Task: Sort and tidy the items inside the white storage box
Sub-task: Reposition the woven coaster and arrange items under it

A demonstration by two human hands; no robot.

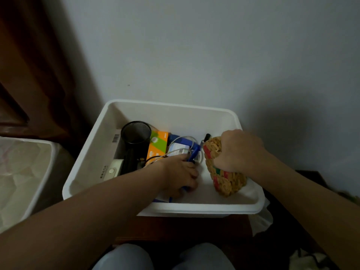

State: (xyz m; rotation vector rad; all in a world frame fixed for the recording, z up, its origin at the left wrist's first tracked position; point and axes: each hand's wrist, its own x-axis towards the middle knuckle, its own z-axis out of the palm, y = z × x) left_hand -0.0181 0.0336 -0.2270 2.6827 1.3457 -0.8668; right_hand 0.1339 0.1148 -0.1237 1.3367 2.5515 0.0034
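Note:
The white storage box (pixel 171 112) sits on a dark wooden stand against the wall. My right hand (pixel 236 151) grips a tan woven mat (pixel 227 181) with red and green squares, held on edge at the box's right side. My left hand (pixel 180 173) reaches into the middle of the box, its fingers curled round a blue item (pixel 184 189) that is mostly hidden beneath it. A black mesh cup (pixel 136 134), an orange and green carton (pixel 157 146), a blue packet (pixel 185 143) and white cable (pixel 175 152) fill the back left.
A white device with a round button (pixel 113 170) leans against the box's left wall. A black pen-like item (pixel 206 137) pokes up behind the mat. A bin lined with a pale bag (pixel 23 172) stands to the left. A brown curtain (pixel 29 65) hangs at far left.

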